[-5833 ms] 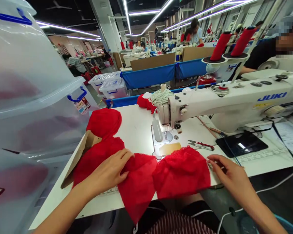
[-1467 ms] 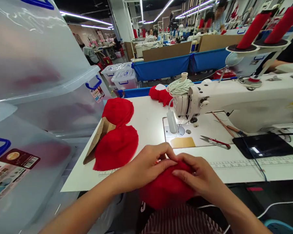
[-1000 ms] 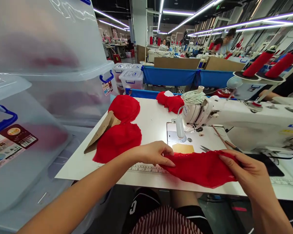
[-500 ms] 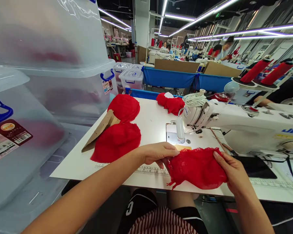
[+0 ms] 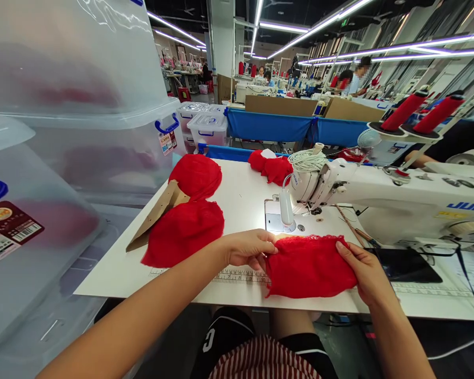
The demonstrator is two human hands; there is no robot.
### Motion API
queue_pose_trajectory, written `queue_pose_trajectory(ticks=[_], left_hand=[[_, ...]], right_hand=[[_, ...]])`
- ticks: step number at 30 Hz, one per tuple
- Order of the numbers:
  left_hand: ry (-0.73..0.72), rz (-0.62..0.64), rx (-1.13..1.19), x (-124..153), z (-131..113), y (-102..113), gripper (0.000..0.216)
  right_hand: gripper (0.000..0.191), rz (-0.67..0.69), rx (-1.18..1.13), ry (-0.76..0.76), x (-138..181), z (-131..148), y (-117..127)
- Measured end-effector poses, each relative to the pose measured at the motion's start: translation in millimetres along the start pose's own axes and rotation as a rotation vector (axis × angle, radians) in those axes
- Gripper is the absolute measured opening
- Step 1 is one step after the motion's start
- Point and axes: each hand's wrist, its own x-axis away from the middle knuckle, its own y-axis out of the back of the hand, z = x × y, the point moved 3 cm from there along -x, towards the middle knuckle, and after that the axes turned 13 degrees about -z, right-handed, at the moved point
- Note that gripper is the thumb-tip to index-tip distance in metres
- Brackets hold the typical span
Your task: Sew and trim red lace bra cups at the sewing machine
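Stretched between my two hands is a piece of red lace-edged fabric (image 5: 310,268), its scalloped edge along the top. My left hand (image 5: 253,248) pinches its upper left corner. At the right end my right hand (image 5: 359,266) grips it, thumb on top and fingers behind. The cloth is held over the front of the white sewing table (image 5: 240,189), just in front of the sewing machine (image 5: 387,195) and its lit needle area. Left of my hands lie two heaps of red fabric, a near one (image 5: 185,231) and a far one (image 5: 197,176).
A brown cardboard piece (image 5: 152,218) lies beside the red heaps. More red fabric (image 5: 274,167) sits at the table's back. A black phone-like slab (image 5: 405,265) lies right of my hand. Stacked plastic bins (image 5: 114,152) stand at the left; red thread cones (image 5: 405,109) rise over the machine.
The red fabric has been pulled flatter, and its ragged lower left end hangs straighter. Both hands still hold it, and the view has shifted slightly.
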Motion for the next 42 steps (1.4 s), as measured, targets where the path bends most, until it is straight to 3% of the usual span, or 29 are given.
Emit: queue_pose_trajectory(ticks=[6,13,17,20,23,26,28,31,37,42], left_hand=[[0.01,0.039,0.024,-3,-1,1,0.019],[-0.129,-0.088,-0.108,20,-5,16,0.016],[-0.239,-0.357,-0.645,37,-5,26,0.017],[-0.429,-0.533,-0.856,38,-8,16,0.026],[-0.696,-0.433,-0.69,30,-8,-7,0.033],[-0.658,-0.327,-0.38,15,0,-16,0.013],[-0.614,-0.363,-0.27,9,5,-13,0.006],[-0.713,-0.498,-0.293,6,6,-4,0.005],[-0.955,-0.633,-0.327,0,10,1,0.018],[-1.033,-0.696,-0.311,-5,17,5,0.021]], right_hand=[[0.035,0.049,0.013,-0.031,-3,-7,-1],[0.034,0.056,-0.01,0.003,6,-3,-2],[0.035,0.144,0.068,0.093,21,-6,-19],[0.036,0.22,0.251,0.325,38,-7,-44],[0.03,0.339,0.358,0.489,55,-5,-68],[0.022,0.406,0.365,0.532,61,-1,-74],[0.019,0.393,0.361,0.514,59,-1,-69],[0.012,0.283,0.362,0.573,51,-6,-61],[0.021,-0.07,0.29,1.107,54,-16,-59],[0.023,-0.068,0.325,1.179,53,-21,-60]])
